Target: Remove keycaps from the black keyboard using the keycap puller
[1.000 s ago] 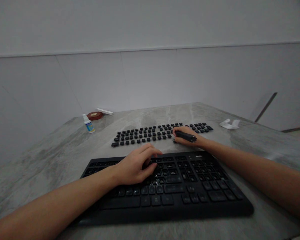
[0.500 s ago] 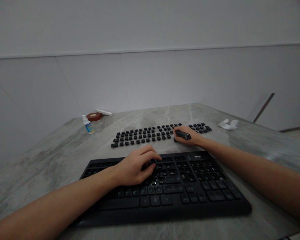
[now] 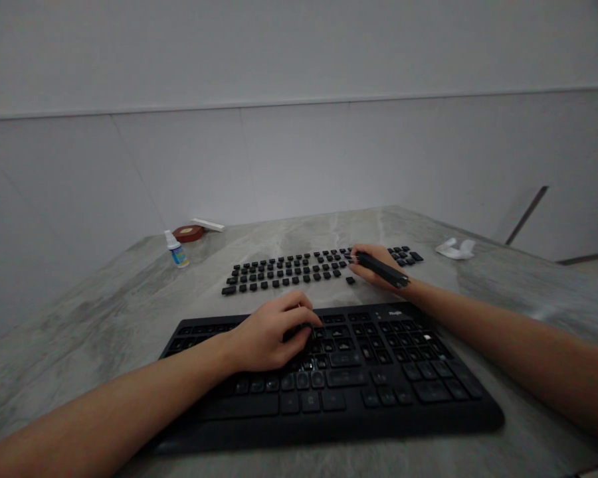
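A black keyboard (image 3: 339,421) lies in front of me, many of its upper slots without keycaps. My left hand (image 3: 279,332) rests on it with bent fingers, thumb and index fingertip a little apart over the bare slots. I see nothing held there, though the space under the palm is hidden. Beyond the keyboard, loose black keycaps (image 3: 279,273) lie in rows on the table. My right hand (image 3: 371,262) is closed around a black-handled keycap puller (image 3: 381,269), its thin wire tip by the right part of the rows. A single keycap (image 3: 350,280) sits below that hand.
A small white spray bottle (image 3: 176,251) with a blue label stands at the left. Behind it are a reddish-brown round case (image 3: 188,234) and a white strip (image 3: 209,225). Crumpled white tissue (image 3: 456,249) lies at the right on the grey marbled table (image 3: 80,332).
My right hand has turned and shifted slightly right, so more of the keycap puller's handle shows. The left index fingertip has come down slightly toward the thumb.
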### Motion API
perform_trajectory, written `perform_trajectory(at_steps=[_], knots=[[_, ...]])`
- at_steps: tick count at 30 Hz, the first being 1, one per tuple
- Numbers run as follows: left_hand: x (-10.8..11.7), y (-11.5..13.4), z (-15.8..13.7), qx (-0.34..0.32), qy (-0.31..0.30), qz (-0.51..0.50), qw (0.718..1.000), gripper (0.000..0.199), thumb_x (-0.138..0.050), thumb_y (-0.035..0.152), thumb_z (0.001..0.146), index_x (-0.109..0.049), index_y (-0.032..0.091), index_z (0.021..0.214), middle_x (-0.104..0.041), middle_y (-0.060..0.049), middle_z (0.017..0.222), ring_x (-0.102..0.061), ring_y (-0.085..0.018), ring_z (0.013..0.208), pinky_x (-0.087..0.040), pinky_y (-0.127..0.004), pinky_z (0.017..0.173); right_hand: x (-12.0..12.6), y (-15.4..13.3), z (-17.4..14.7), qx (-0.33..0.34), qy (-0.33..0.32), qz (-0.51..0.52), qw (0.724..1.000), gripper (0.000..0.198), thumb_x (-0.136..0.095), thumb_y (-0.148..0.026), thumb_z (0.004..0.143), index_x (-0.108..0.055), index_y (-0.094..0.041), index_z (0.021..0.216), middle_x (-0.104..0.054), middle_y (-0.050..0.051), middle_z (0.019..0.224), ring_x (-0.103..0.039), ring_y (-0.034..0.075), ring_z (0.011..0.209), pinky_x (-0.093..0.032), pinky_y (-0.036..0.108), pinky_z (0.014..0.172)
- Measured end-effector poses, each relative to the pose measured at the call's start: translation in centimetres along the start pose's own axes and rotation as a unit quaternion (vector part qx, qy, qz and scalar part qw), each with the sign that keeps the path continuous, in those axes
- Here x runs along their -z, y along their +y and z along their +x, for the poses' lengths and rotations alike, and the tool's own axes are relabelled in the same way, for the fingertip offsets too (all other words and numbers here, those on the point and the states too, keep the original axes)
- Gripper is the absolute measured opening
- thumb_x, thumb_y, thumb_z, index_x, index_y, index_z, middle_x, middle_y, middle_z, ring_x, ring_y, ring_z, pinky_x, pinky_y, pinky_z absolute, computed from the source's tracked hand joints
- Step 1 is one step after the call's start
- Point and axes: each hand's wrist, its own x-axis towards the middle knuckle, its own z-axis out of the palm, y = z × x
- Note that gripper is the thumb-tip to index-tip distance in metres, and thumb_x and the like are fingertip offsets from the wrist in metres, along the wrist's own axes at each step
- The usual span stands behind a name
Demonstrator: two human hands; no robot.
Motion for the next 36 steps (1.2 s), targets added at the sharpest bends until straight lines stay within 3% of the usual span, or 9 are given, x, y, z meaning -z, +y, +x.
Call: perform_trajectory(at_steps=[4,15,18,21,24,27,36], knots=[[0.0,0.0,0.0,0.000,0.003,0.003,1.000,0.023,-0.049,0.009,0.089,-0.063,0.014,0.106,-0.056,-0.009,0.098,-0.055,-0.016,0.088,-0.050,-0.030,0.078,0.1,-0.8,-0.4,0.012,0.037,0.045,0.998,0.013,-0.060,-0.029,0.075,-0.050,-0.021,0.077,-0.057,0.000,0.067,-0.053,0.016,0.061,-0.041,0.029,0.062],[0.1,0.1,0.0,-0.008,-0.002,0.004,1.000,0.028,-0.045,0.002,0.084,-0.064,0.013,0.102,-0.055,-0.010,0.100,-0.055,-0.016,0.088,-0.050,-0.030,0.077,0.1,-1.0,-1.0,0.037,-0.004,0.191,0.981,0.023,-0.064,-0.036,0.079,-0.045,-0.023,0.085,-0.070,0.006,0.085,-0.060,0.018,0.070,-0.046,0.030,0.064],[0.1,0.1,0.0,-0.009,-0.002,0.005,1.000,0.028,-0.046,0.002,0.084,-0.064,0.014,0.101,-0.055,-0.009,0.100,-0.055,-0.016,0.088,-0.050,-0.030,0.077,0.2,-1.3,-0.9,0.036,-0.004,0.160,0.986,0.025,-0.063,-0.040,0.080,-0.045,-0.023,0.083,-0.072,0.007,0.088,-0.061,0.018,0.071,-0.046,0.030,0.065],[0.1,0.1,0.0,-0.009,-0.002,0.004,1.000,0.027,-0.046,0.003,0.084,-0.065,0.014,0.101,-0.055,-0.010,0.100,-0.055,-0.016,0.088,-0.050,-0.030,0.077,0.2,-1.6,-0.8,0.028,0.027,0.084,0.996,0.025,-0.054,-0.044,0.085,-0.053,-0.021,0.076,-0.070,0.005,0.075,-0.060,0.017,0.064,-0.044,0.028,0.062],[0.1,0.1,0.1,-0.011,-0.002,0.002,1.000,0.027,-0.046,0.002,0.084,-0.065,0.013,0.100,-0.055,-0.010,0.100,-0.055,-0.017,0.089,-0.050,-0.030,0.077,0.2,-1.8,-0.9,0.006,0.066,0.029,0.997,0.032,-0.047,-0.038,0.090,-0.062,-0.019,0.069,-0.067,0.003,0.063,-0.058,0.016,0.056,-0.041,0.027,0.058],[0.1,0.1,0.0,-0.011,-0.002,0.003,1.000,0.027,-0.046,0.002,0.084,-0.066,0.013,0.099,-0.055,-0.010,0.100,-0.055,-0.017,0.088,-0.050,-0.030,0.077,0.2,-1.9,-1.0,-0.008,0.093,0.004,0.996,0.027,-0.050,-0.029,0.084,-0.063,-0.019,0.063,-0.065,0.003,0.058,-0.059,0.016,0.056,-0.041,0.027,0.058],[0.1,0.0,-0.1,-0.006,-0.003,0.001,1.000,0.027,-0.046,0.003,0.084,-0.065,0.014,0.099,-0.055,-0.009,0.101,-0.055,-0.016,0.089,-0.050,-0.030,0.078,0.2,-2.1,-1.0,-0.009,0.036,-0.003,0.999,0.026,-0.049,-0.019,0.075,-0.055,-0.022,0.049,-0.065,0.001,0.049,-0.059,0.016,0.049,-0.046,0.027,0.057]])
